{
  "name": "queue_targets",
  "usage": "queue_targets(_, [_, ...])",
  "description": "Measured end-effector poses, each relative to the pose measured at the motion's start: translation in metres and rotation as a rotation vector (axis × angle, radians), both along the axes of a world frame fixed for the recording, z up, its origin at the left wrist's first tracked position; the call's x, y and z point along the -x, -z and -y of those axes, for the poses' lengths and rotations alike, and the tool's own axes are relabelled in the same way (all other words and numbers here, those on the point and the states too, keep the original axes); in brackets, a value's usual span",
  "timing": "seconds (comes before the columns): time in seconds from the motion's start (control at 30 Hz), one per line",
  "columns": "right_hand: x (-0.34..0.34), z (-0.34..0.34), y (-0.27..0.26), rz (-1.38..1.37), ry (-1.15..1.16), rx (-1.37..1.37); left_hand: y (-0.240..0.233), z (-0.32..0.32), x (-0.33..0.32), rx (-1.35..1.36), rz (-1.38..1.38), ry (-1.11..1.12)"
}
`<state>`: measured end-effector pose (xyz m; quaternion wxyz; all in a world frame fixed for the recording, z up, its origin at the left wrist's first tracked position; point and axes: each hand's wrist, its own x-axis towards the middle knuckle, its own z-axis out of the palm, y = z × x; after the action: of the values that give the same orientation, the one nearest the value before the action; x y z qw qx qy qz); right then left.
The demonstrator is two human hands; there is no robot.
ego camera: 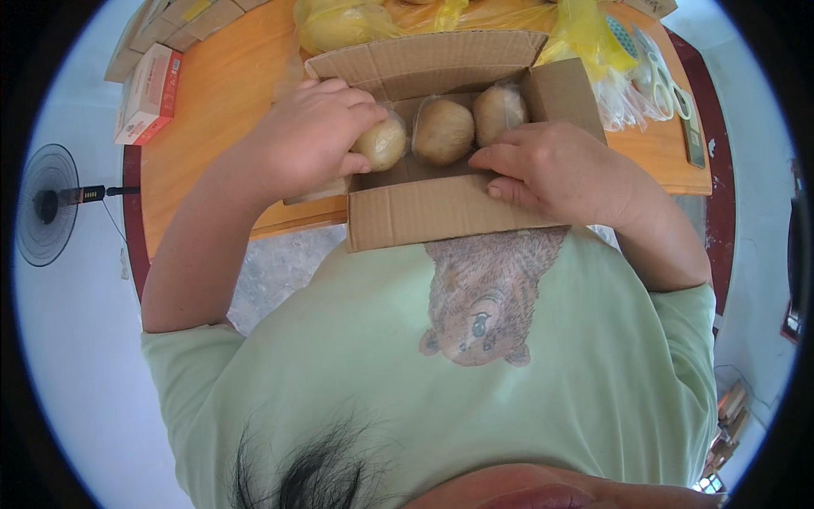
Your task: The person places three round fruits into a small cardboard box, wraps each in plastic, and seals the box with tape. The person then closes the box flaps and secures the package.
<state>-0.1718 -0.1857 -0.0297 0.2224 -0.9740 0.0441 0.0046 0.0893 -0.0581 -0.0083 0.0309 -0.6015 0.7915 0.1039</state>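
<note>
An uncovered cardboard box (439,213) with raised flaps sits before me at the front of the table. Inside it, potatoes wrapped in clear film make a row: a pale one (383,145) at the left, a browner one (443,132) in the middle, another (500,113) at the right. My left hand (318,130) grips the pale potato, thumb at its near side and fingers over its top. At the box's front right, my right hand (550,172) has its thumb outside the front flap and its fingers inside, close to the right potato. Those fingers partly cover that potato.
Yellow plastic bags (346,28) lie behind the box. To the right are scissors (661,83), clear plastic bags (620,98) and a small device (694,143). A red-and-white carton (149,95) and stacked cardboard boxes (181,22) stand left. A fan (48,203) is beyond the wooden table (216,127).
</note>
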Motion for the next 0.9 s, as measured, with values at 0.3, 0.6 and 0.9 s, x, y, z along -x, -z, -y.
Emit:
queue_targets(0.3, [-0.002, -0.001, -0.003, -0.015, -0.017, -0.014, 0.004, 0.009, 0.014, -0.109, -0.048, 0.023])
queue_targets(0.6, [0.006, 0.001, -0.009, 0.000, -0.027, 0.011, -0.001, 0.001, 0.013, 0.040, -0.066, -0.009])
queue_targets(0.9, [0.007, 0.000, -0.005, 0.068, -0.032, -0.002, -0.003, 0.001, 0.013, 0.008, -0.002, -0.042])
